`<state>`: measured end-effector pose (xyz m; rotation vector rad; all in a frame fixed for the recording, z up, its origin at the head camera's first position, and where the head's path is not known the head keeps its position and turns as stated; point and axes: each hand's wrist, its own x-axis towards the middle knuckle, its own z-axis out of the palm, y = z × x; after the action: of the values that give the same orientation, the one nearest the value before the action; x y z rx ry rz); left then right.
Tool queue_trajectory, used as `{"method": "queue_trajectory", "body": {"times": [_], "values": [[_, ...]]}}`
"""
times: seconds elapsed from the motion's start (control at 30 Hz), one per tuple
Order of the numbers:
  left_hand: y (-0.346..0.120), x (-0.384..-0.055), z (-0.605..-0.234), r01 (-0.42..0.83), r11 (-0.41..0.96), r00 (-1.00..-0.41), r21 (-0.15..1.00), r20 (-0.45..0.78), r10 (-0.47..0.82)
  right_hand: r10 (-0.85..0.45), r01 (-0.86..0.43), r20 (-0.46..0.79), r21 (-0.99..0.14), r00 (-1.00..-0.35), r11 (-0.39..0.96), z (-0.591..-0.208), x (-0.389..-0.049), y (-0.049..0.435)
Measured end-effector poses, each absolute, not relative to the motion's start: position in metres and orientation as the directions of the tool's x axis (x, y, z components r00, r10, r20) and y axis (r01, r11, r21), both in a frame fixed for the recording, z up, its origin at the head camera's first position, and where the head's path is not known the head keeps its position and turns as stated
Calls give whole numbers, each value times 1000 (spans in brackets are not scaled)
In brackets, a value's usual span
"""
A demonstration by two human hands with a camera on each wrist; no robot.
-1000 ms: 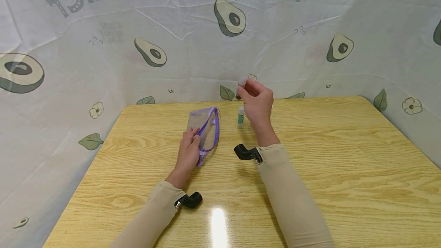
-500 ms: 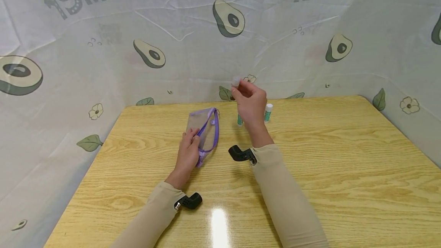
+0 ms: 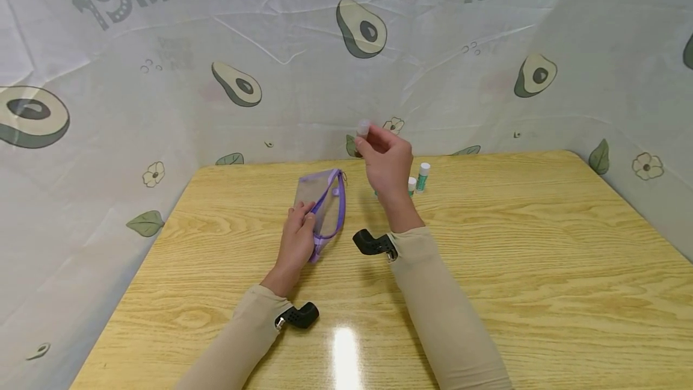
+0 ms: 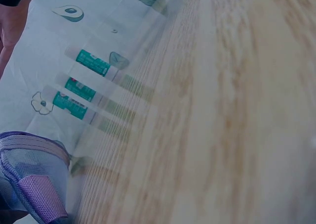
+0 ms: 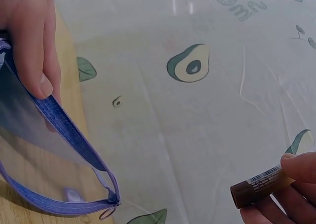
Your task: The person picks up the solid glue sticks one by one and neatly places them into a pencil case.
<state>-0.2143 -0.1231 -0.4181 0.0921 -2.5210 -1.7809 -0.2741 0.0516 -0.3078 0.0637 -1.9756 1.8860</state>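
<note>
My left hand (image 3: 296,235) grips the edge of a mesh pouch (image 3: 326,221) with purple trim, which stands with its mouth open on the table. Fingers and thumb straddle the purple rim in the right wrist view. Raised above the table's far edge, my right hand (image 3: 388,164) pinches a small lip balm stick (image 5: 254,189) with a brown end and printed barcode; its other end is whitish in the head view. Three upright green tubes with white caps, a right one (image 4: 93,62), a middle one (image 4: 80,89) and a left one (image 4: 69,105), stand behind the right hand, partly hidden in the head view.
A wooden table (image 3: 514,269) spans the view. Behind it hangs a pale curtain (image 3: 303,89) printed with avocados, reaching down to the table's far edge. A black camera mount (image 3: 373,243) juts from the right wrist, another mount (image 3: 300,315) from the left.
My right hand has moved left towards the pouch with the lip balm stick, uncovering green tubes on its right side. The left hand and pouch stay nearly still.
</note>
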Motion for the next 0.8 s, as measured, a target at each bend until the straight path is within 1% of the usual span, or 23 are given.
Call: {"method": "queue_trajectory", "body": {"times": [0.3, 0.8], "values": [[-123, -215, -419, -21, 326, -996, 945, 7, -85, 229, -315, 326, -945, -917, 84, -308, -273, 49], [-122, -214, -416, -14, 339, -996, 941, 16, -86, 211, -340, 340, -940, -917, 36, -304, -271, 39]]}}
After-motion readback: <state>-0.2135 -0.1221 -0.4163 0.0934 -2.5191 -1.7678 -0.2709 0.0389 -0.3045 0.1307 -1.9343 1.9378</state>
